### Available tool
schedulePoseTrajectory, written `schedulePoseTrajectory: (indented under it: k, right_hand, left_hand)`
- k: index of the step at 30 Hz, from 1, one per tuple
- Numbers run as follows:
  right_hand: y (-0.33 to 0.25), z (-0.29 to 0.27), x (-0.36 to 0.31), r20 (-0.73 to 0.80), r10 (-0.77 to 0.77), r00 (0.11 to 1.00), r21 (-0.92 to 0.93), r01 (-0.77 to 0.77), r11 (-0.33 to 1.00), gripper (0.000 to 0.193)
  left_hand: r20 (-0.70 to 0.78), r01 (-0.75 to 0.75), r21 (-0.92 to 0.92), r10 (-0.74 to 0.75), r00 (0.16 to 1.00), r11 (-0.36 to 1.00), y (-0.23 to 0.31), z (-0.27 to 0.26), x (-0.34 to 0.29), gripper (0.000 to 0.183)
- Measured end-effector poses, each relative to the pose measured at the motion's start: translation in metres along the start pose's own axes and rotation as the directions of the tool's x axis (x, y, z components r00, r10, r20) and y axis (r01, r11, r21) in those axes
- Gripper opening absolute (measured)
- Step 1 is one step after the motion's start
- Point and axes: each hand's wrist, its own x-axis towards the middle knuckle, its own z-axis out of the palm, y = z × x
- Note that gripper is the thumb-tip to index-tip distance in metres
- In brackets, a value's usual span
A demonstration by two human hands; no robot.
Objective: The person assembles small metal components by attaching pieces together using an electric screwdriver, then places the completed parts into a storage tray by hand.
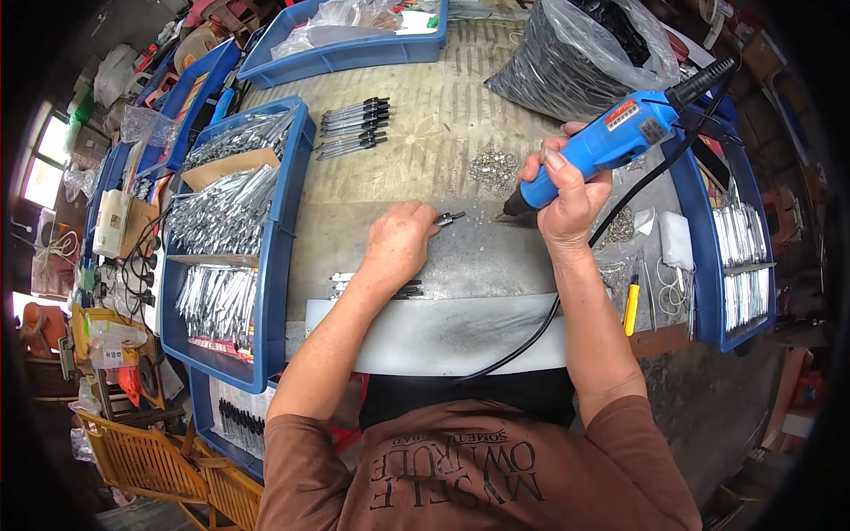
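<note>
My right hand (569, 190) is wrapped round a blue electric screwdriver (580, 159), its black nose and thin bit pointing down and left toward the worktable. A black cable (651, 177) runs from the tool's rear past my right forearm. My left hand (398, 237) rests on the table with its fingers closed on a slim metal rod with a black end (450, 218); most of the rod is hidden under the hand. The bit is a short way right of that rod, apart from it. A heap of small metal fasteners (494, 165) lies just beyond.
Similar black-ended rods (354, 126) lie in a row farther off. Blue bins of metal strips (221, 212) stand left, another blue bin (708, 257) right. A clear bag of black parts (584, 62) sits at the back. A yellow-handled screwdriver (631, 305) lies near the front right.
</note>
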Motion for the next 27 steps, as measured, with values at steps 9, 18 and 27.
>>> schedulePoseTrajectory:
  k: [9, 18, 27]
  right_hand:
    - [-0.002, 0.001, 0.0, 0.008, 0.004, 1.0, 0.004, -0.004, 1.0, 0.041]
    - [-0.002, 0.002, -0.002, 0.007, 0.01, 1.0, 0.008, -0.01, 1.0, 0.041]
    - [0.002, 0.027, -0.008, 0.079, 0.039, 0.996, 0.024, -0.041, 0.999, 0.041]
  left_hand:
    - [0.03, 0.063, -0.03, -0.063, 0.998, 0.998, 0.003, -0.001, 0.005, 0.011]
    - [0.018, 0.091, -0.053, -0.09, 0.996, 0.994, 0.005, 0.001, 0.007, 0.011]
    - [-0.071, 0.033, 0.011, -0.032, 0.997, 0.999, 0.006, 0.008, 0.003, 0.007]
